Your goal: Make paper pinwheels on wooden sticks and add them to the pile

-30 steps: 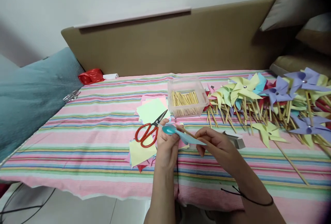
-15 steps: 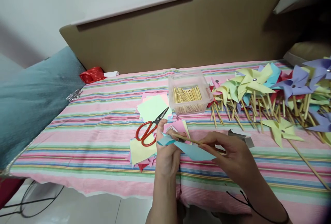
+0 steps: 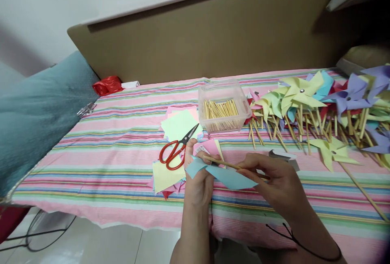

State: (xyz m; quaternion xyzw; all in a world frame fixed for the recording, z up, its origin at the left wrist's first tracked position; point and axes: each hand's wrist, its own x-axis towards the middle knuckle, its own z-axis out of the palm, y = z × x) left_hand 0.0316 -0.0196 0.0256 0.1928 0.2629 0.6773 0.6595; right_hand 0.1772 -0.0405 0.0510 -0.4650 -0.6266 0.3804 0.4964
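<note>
My left hand [image 3: 198, 180] is closed on a light blue paper pinwheel [image 3: 230, 178], its blades spreading to both sides of my fingers. A thin wooden stick [image 3: 224, 163] reaches from my right hand [image 3: 269, 178] to the pinwheel's middle. The fingers of my right hand are wrapped round that stick. My left fingers hide the spot where stick and paper meet. Just left of my left hand lie red-handled scissors [image 3: 175, 154], across stacks of coloured paper: a pale green sheet [image 3: 179, 124] tops one, a yellow sheet [image 3: 167, 174] the other.
A clear plastic box [image 3: 225, 128] of short sticks stands behind my hands. Many finished pinwheels [image 3: 301, 91] crowd the right side, with one yellow pinwheel [image 3: 332, 152] nearer. A red plastic bag [image 3: 108, 86] and a white roll [image 3: 130, 84] lie far left on the striped cloth [image 3: 91, 166].
The blue blade by my left fingers has unfolded and shows wider and flatter. My right hand and the stick have shifted slightly to the right.
</note>
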